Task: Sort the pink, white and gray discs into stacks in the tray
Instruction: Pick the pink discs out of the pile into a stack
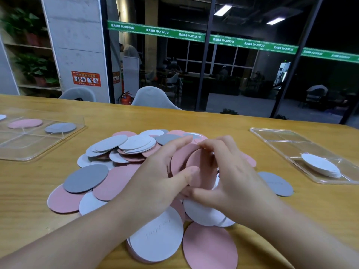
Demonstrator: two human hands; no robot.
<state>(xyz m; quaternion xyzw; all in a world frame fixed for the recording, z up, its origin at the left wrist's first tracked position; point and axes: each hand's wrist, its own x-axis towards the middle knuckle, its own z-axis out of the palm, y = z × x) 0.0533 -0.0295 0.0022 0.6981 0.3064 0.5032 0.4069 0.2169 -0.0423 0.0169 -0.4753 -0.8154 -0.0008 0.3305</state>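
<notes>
A loose pile of pink, white and gray discs (120, 152) covers the middle of the wooden table. Above the pile, my left hand (157, 183) and my right hand (229, 177) together hold a small upright bundle of pink discs (196, 164), fingers curled around its edges. A clear tray (272, 133) at the right holds a stack of white discs (320, 165). Another clear tray (35, 150) at the left holds a pink disc (25, 123) and a gray disc (60, 127) in separate compartments.
A lone gray disc (275, 183) lies between the pile and the right tray. A white disc (157, 233) and a pink disc (209, 247) lie near the front edge. Gray chairs (153, 98) stand behind the table, before a glass wall.
</notes>
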